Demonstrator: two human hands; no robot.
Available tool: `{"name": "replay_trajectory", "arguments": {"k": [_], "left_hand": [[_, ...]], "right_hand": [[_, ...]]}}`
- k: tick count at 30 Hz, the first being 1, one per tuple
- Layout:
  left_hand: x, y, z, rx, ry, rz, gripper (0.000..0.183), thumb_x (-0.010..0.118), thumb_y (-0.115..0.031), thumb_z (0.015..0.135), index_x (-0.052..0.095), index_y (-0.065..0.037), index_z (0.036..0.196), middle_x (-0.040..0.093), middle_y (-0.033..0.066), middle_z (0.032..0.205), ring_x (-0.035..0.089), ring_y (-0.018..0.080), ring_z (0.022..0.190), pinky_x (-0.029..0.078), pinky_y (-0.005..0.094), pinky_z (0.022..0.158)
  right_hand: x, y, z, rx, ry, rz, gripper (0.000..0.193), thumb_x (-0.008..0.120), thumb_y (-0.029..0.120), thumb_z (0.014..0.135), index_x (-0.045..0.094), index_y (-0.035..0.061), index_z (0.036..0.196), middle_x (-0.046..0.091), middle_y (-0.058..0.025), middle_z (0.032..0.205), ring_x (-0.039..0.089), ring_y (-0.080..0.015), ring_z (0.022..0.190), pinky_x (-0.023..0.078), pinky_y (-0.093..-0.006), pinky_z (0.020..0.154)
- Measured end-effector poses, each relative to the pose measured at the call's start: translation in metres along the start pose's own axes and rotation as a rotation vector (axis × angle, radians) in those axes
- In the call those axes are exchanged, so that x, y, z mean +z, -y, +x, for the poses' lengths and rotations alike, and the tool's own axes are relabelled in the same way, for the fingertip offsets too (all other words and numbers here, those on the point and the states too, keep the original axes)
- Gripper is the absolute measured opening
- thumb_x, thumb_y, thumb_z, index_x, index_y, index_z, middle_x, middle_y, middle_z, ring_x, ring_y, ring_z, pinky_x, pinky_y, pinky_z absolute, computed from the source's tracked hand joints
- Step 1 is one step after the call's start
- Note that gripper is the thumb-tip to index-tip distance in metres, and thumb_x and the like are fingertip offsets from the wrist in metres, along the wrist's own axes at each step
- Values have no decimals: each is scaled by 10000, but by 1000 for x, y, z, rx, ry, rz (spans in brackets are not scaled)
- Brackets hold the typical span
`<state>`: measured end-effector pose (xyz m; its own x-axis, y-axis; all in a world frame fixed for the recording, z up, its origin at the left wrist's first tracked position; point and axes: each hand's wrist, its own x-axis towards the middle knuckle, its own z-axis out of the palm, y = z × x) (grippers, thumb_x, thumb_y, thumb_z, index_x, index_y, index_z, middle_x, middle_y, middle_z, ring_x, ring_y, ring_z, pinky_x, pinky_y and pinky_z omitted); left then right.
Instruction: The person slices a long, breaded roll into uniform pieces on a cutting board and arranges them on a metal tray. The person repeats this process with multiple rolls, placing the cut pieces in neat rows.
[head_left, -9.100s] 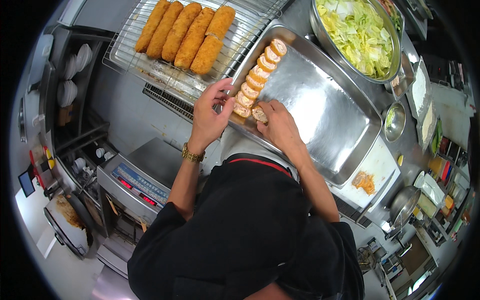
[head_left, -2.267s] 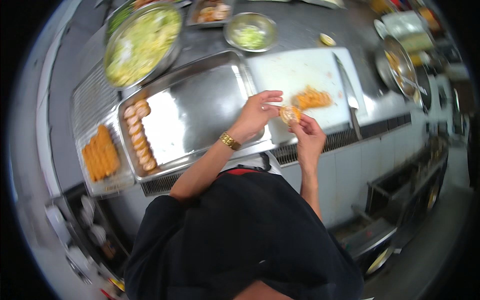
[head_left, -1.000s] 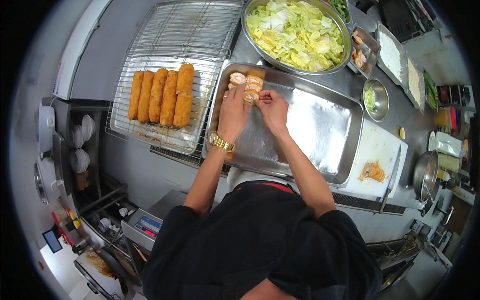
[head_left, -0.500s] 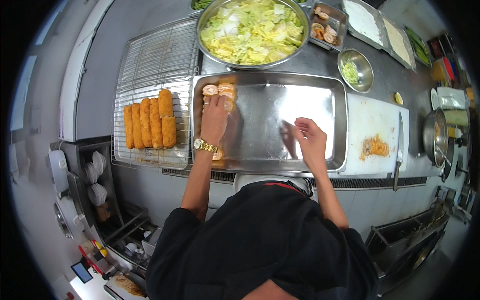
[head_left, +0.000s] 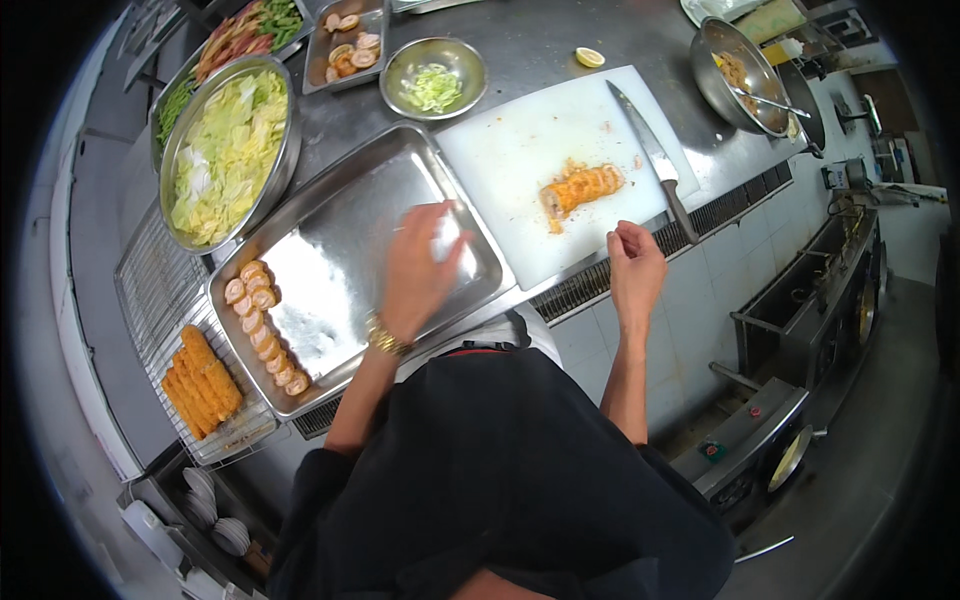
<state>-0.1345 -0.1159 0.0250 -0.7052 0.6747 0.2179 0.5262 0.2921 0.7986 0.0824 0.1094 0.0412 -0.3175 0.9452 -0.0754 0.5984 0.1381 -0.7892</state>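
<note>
Sliced roll (head_left: 584,187), near right grip (head_left: 637,264), apart

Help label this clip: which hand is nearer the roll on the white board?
Right: the right hand is at the near edge of the board, close to the roll; the left hand is farther, over the metal tray.
</note>
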Motion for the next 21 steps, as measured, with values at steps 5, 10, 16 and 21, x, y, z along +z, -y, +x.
{"name": "replay_trajectory", "arguments": {"k": [5, 10, 16, 21], "left_hand": [[108, -32, 44, 171, 253, -1, 632, 871, -226, 941, 612, 21, 1461, 654, 248, 1388, 601, 463, 1314, 506, 520, 1148], [151, -22, 67, 43, 311, 9, 589, 816, -271, 986, 627, 44, 1446, 645, 264, 1365, 602, 473, 1259, 508, 531, 1107], [154, -11, 76, -63, 375, 75, 485, 831, -323, 973, 739, 16, 1307, 653, 238, 1246, 621, 426, 1225, 508, 514, 1083], [152, -11, 74, -106, 378, 87, 490, 881, -333, 946, 761, 5, 1279, 677, 197, 1194, 706, 316, 1023, 598, 421, 930]], "right_hand": [[-2, -13, 18, -105, 137, -10, 318, 794, 81, 987, 770, -63, 1270, 823, -242, 1120, 817, -302, 917, 643, -407, 831], [-1, -30, 28, -133, 256, 9, 334, 818, 95, 962, 778, -36, 1267, 814, -229, 1073, 810, -310, 887, 642, -410, 823], [33, -40, 22, -217, 447, -123, 341, 884, 155, 913, 790, -39, 1177, 807, -190, 977, 790, -330, 848, 636, -434, 817], [59, -45, 25, -270, 335, -136, 297, 869, 140, 933, 786, -47, 1149, 794, -197, 967, 776, -342, 830, 623, -449, 781]]}}
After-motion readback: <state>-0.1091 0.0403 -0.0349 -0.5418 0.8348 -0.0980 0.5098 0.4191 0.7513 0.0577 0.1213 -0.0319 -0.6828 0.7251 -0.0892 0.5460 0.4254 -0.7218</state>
